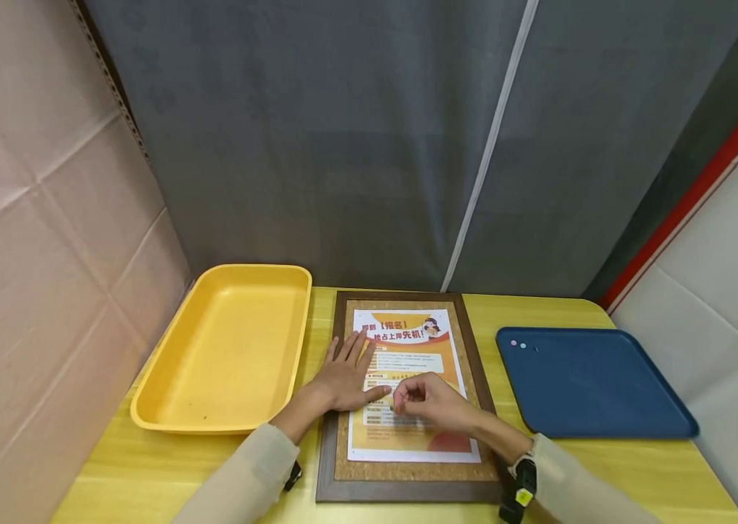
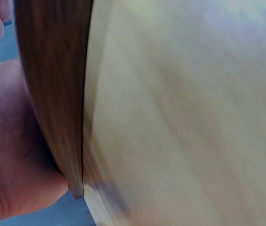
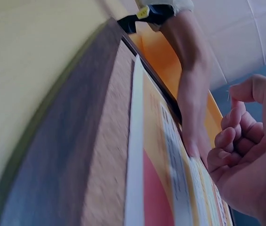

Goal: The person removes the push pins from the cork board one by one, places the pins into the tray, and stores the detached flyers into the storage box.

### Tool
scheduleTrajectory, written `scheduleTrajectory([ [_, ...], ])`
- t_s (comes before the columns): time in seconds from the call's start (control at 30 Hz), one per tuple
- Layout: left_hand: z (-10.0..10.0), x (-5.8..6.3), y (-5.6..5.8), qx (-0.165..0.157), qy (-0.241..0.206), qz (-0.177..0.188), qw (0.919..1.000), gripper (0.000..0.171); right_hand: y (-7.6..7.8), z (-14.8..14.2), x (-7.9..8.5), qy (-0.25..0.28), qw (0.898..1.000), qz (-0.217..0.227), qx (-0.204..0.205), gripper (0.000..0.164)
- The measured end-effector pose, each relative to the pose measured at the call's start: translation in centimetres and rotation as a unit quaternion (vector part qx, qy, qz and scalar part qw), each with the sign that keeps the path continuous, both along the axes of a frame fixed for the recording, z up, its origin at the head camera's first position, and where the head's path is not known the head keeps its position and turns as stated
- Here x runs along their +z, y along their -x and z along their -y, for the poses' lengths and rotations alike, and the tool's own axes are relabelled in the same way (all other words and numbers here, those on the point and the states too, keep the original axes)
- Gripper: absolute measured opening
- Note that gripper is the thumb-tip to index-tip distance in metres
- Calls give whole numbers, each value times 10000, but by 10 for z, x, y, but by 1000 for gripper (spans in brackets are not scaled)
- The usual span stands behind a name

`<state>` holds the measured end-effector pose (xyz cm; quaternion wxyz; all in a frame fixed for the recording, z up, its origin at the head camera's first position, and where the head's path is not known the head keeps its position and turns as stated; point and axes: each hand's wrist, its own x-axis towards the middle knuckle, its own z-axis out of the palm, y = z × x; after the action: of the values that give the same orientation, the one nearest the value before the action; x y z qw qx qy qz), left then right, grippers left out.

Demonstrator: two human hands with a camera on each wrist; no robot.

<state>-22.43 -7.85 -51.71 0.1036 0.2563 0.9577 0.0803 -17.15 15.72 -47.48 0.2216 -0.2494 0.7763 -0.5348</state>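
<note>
A printed poster (image 1: 408,437) lies on a cork board (image 1: 402,471) in a dark wooden frame (image 1: 408,492). My left hand (image 1: 345,375) rests on the poster's left side with fingers spread, its heel by the frame's left edge. Over the middle of the poster, my right hand (image 1: 431,402) pinches a small pushpin (image 3: 228,95) between thumb and forefinger. Only the thin metal point shows; the head is hidden by the fingertips. In the right wrist view the other fingers curl in, and the left hand (image 3: 195,136) touches the poster beyond.
A yellow tray (image 1: 225,349) stands to the left of the board. To the right lies a blue tray (image 1: 598,386) with a few tiny round-headed pins (image 1: 514,343) in its upper left corner. A grey curtain (image 1: 343,145) hangs behind the yellow table (image 1: 113,473).
</note>
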Motion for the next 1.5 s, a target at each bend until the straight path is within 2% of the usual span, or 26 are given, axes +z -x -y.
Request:
scheduleTrajectory([
  [0.27,0,-3,0,49,-115,60,9999,105,11,-26,5,244,9996,3,170,11],
  [0.63,0,1,-1,2,-111,114,9999,103,21,-63,9,244,9997,-70,0,16],
  [0.9,1,9,-5,-97,-166,67,9998,100,28,-89,15,118,9995,99,-258,18],
  [1.27,0,1,1,-32,-83,73,9999,104,39,-125,19,-146,9978,-242,-593,18],
  [1.5,0,1,2,-38,-63,112,9999,103,45,-148,18,-305,9942,-417,-943,21],
])
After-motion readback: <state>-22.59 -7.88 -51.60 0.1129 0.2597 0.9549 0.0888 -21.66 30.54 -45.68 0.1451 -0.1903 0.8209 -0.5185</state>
